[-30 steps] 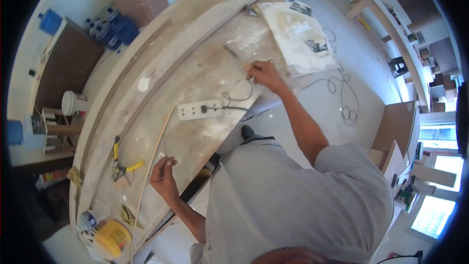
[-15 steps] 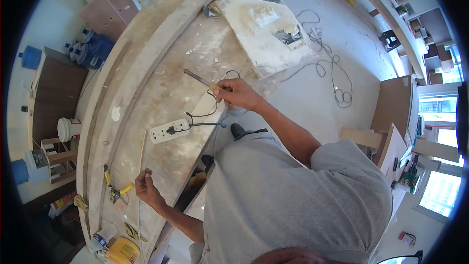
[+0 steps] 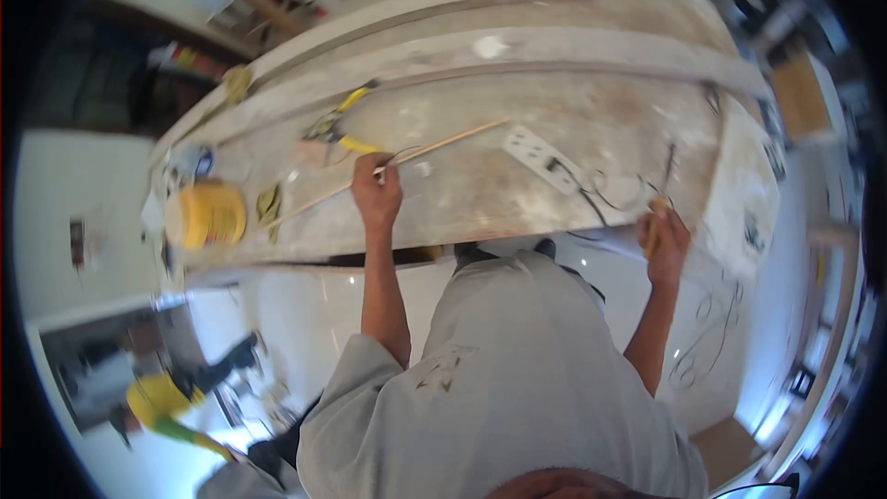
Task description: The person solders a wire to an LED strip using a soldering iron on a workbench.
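Note:
My right hand (image 3: 672, 245) is closed around the wooden handle of a soldering iron (image 3: 669, 171), its metal shaft pointing away from me over the table's right side. A power strip (image 3: 536, 155) with a black plug in it lies left of that hand, a dark cord looping between. My left hand (image 3: 377, 194) is pinched above the table on what looks like a short, thin dark wire (image 3: 407, 151), blurred. Beneath the left hand runs a long thin wooden stick (image 3: 462, 135). Just beyond are yellow-handled pliers (image 3: 325, 127), partly over a small tan piece.
Long pale curved strips (image 3: 591, 44) line the far side of the worktable (image 3: 601, 111). A yellow tub (image 3: 212, 215) and a clear plastic container (image 3: 192, 161) stand at left. A whitish board (image 3: 739, 189) lies at right. A person in yellow (image 3: 159, 399) is behind, lower left.
The view has swung left along the table. My right hand still holds the soldering iron; my left hand has come closer to the pliers and over the wooden stick.

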Available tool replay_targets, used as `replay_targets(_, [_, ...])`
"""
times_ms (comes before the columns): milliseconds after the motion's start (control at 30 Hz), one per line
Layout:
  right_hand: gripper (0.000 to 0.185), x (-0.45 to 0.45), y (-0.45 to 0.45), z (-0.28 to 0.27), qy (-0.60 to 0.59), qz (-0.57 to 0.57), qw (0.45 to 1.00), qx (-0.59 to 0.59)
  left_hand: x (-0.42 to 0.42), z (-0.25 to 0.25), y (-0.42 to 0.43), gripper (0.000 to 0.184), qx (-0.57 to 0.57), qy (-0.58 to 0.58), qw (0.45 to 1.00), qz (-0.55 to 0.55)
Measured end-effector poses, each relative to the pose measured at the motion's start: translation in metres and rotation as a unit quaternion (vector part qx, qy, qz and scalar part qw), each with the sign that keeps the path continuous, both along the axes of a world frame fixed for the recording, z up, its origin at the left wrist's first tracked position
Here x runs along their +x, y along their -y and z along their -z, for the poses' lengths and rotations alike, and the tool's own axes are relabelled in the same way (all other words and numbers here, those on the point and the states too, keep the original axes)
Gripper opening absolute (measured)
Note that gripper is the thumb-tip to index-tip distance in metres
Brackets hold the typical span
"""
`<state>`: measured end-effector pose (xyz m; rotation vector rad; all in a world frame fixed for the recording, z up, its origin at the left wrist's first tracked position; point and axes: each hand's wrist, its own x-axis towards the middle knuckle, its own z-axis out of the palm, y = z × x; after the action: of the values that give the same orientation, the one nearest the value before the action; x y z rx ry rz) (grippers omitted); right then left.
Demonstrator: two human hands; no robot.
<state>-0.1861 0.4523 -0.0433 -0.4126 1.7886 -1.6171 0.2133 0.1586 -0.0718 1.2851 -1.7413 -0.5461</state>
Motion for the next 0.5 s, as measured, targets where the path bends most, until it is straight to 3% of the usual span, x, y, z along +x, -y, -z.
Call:
replay_targets(367, [0.037,0.017,0.082,-0.048,-0.098,-0.017,0.995,-0.016,0.158,-0.011,0.068,0.01,0.022,-0.037,0.986,-0.161])
replay_targets(467, [0.038,0.034,0.106,-0.057,-0.104,-0.029,0.993,-0.041,0.195,-0.014,0.098,0.012,-0.02,0.016,0.984,-0.177])
replay_targets(500, [0.038,0.04,0.113,-0.06,-0.106,-0.028,0.993,-0.039,0.203,-0.017,0.106,0.015,-0.085,0.09,0.984,-0.128])
